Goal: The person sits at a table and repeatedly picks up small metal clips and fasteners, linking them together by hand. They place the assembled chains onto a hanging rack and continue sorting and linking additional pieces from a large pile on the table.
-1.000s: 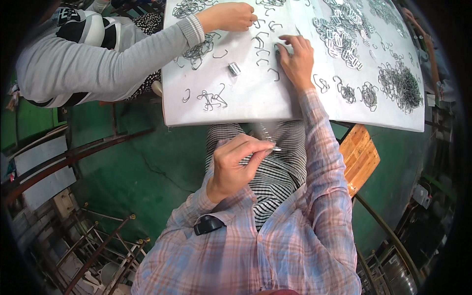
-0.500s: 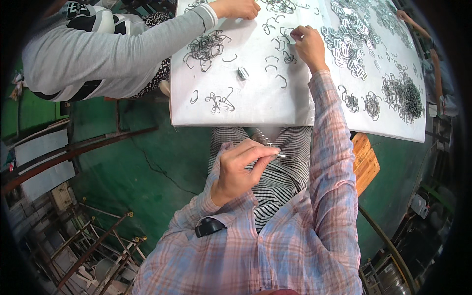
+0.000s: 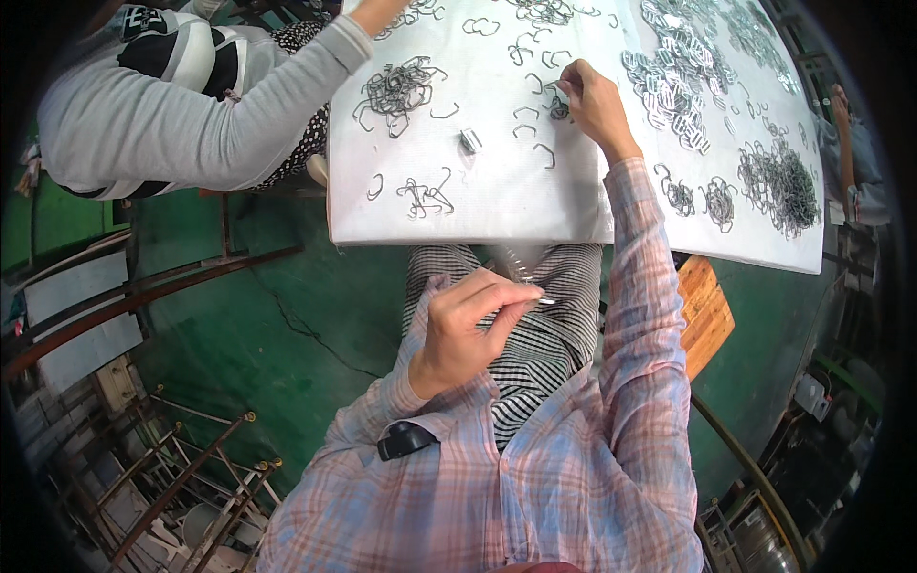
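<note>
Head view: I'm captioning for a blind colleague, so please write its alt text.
A person's left hand pinches a small shiny piece above striped trousers; the right hand is among bent metal hooks on a white table.

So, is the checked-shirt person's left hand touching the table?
Apart: the head view plainly shows striped trousers between the left hand and the white table.

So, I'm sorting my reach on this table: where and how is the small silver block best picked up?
Probably pinch the small silver block across its left and right sides, coming down from above. It looks short and chunky, a little longer than wide, and lies apart from the pile of wire hooks, so both sides seem reachable.
</note>
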Demonstrator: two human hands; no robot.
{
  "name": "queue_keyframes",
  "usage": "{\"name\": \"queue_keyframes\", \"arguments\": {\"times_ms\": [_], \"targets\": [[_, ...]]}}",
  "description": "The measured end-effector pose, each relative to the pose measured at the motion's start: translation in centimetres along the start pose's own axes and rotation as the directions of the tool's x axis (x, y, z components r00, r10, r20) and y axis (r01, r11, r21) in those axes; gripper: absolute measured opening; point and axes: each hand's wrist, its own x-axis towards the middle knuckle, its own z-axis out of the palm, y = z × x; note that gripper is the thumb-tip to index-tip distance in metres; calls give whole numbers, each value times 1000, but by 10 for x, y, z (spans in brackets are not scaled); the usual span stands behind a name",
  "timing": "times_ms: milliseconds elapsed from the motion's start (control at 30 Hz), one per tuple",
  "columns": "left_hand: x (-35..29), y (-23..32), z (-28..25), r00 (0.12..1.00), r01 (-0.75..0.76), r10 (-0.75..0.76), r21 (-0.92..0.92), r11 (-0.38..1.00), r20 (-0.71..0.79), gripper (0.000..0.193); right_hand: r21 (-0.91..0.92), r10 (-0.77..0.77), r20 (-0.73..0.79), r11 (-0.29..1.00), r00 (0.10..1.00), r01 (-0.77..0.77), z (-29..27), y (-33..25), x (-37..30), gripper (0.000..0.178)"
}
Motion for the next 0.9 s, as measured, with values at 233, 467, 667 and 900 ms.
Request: {"name": "queue_keyframes", "arguments": {"times_ms": [233, 467, 667, 900], "targets": [[-2, -8, 3, 997, 76, -76, 33, 997, -6, 17, 116, 16, -72, 993, 997, -8, -26, -33, -74, 12], [-9, -17, 10, 991, 129, -131, -46, 991, -36, 14, 600, 209, 45, 776, 977, -194, -69, -73, -160, 12], [-6, -15, 21, 979, 178, -193, -187, 966, -65, 16, 819, 217, 145, 520, 965, -241, -89, -94, -208, 8], [-2, -12, 30, 973, 201, -223, -274, 940, -51, 23, 855, 162, 172, 466, 972, -229, -67, -96, -223, 8]]}}
